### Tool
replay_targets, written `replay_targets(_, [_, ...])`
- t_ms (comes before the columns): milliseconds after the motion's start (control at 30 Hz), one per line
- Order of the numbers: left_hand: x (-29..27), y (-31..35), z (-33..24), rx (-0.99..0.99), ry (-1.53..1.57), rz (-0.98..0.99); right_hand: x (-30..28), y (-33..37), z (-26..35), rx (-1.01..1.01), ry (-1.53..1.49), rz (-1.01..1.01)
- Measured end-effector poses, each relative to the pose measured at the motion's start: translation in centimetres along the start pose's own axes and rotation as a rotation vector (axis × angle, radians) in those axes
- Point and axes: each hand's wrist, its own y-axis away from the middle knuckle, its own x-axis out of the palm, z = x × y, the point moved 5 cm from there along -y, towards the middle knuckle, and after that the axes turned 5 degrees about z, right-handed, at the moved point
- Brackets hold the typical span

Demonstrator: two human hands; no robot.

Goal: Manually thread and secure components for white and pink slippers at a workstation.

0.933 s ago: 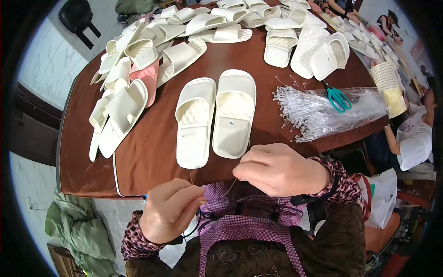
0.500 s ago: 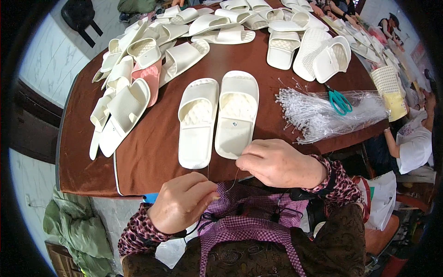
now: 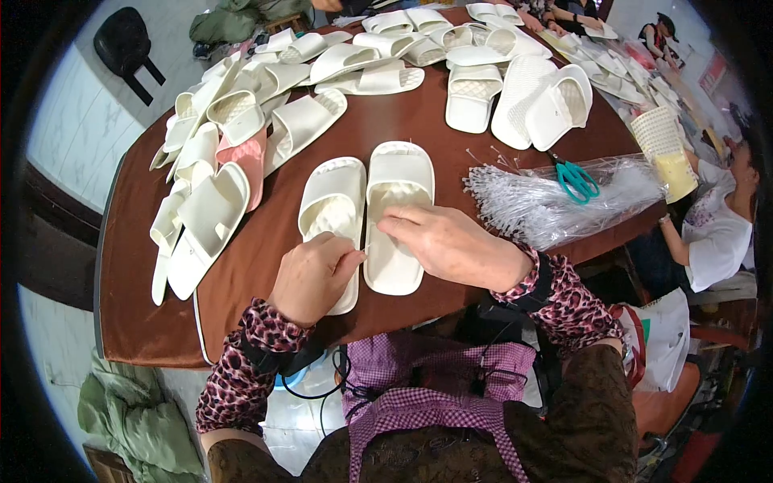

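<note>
A pair of white slippers lies side by side, toes away from me, on the brown cloth. My left hand is over the heel half of the left slipper, fingers curled together. Above the footbed of the right slipper, my right hand has thumb and fingers pinched together, close to its strap. Whatever is between the fingers of either hand is too thin or too hidden to make out. To the right lies a bundle of thin clear plastic tag loops in a clear bag.
Teal-handled scissors rest on the bag. White slippers pile up at the left, around one pink slipper; several more line the far side. The brown cloth-covered table curves toward me. Another person in white sits at the right.
Both hands have moved up from the table's near edge onto the slippers. The thin strand seen between them earlier is out of sight. The whole view has shifted slightly.
</note>
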Motion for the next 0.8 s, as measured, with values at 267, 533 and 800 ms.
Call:
replay_targets(267, [0.9,-2.2,0.9,-0.001,-0.066,-0.039,-4.2,-0.6,-4.8,0.212,-0.048,-0.262])
replay_targets(533, [0.9,-2.7,1.9,0.089,-0.025,-0.176,-1.9,-3.3,-16.2,0.850,-0.047,0.328])
replay_targets(800, [0.7,-2.1,2.1,0.253,-0.094,-0.159,0.2,-4.7,-17.2,0.844,-0.342,0.178])
